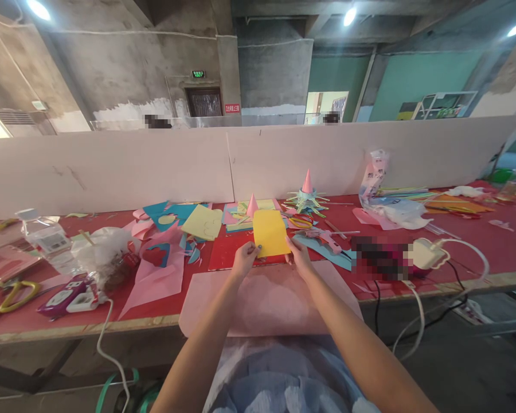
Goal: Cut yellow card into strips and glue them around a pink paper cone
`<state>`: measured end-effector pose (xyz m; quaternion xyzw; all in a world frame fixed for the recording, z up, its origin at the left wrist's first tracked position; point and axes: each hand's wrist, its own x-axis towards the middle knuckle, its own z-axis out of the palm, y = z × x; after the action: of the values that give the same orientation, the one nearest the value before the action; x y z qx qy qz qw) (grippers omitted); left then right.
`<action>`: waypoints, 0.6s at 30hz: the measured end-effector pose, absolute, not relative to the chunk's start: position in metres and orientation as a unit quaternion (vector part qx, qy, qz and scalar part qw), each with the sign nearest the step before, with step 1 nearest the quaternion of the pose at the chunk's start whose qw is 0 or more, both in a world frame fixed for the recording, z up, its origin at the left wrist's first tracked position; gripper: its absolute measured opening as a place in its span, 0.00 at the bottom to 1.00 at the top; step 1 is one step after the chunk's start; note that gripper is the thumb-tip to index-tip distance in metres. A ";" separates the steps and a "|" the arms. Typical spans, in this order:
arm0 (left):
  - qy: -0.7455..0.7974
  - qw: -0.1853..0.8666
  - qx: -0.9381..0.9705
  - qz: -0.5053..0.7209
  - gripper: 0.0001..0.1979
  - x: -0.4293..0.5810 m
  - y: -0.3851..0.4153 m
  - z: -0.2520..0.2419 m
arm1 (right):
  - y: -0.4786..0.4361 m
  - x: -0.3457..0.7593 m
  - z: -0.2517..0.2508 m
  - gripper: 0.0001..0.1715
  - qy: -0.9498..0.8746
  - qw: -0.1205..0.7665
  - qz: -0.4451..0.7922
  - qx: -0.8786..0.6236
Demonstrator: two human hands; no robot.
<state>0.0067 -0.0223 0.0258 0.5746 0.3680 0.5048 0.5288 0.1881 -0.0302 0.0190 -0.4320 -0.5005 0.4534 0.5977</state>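
In the head view, both hands hold one rectangular yellow paper sheet (270, 232) over the middle of the red table (464, 235); whether it touches the surface cannot be told. The left hand (246, 257) pinches its lower left corner and the right hand (300, 252) its lower right, fingers nearly closed, some hidden. The sheet covers the base of a pink paper cone (251, 205). Pixelation masks something beside the white plug-in charger (423, 254). Two pink cones stand in all, plus one pink glue gun (330, 241).
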 end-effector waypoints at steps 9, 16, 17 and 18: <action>0.366 0.543 0.577 0.489 0.21 0.009 -0.023 0.025 | -0.023 0.192 0.010 0.25 -0.507 0.610 0.418 -0.442; 0.362 0.543 0.590 0.475 0.20 0.008 -0.024 0.025 | -0.027 0.190 0.014 0.25 -0.498 0.623 0.429 -0.423; 0.362 0.544 0.591 0.472 0.20 0.008 -0.023 0.024 | -0.027 0.190 0.014 0.25 -0.505 0.624 0.425 -0.418; 0.363 0.546 0.591 0.471 0.20 0.009 -0.023 0.023 | -0.026 0.190 0.013 0.24 -0.510 0.624 0.420 -0.418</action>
<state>0.0086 -0.0225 0.0227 0.5908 0.3625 0.4708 0.5457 0.1903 -0.0262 0.0132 -0.4178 -0.5098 0.4202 0.6237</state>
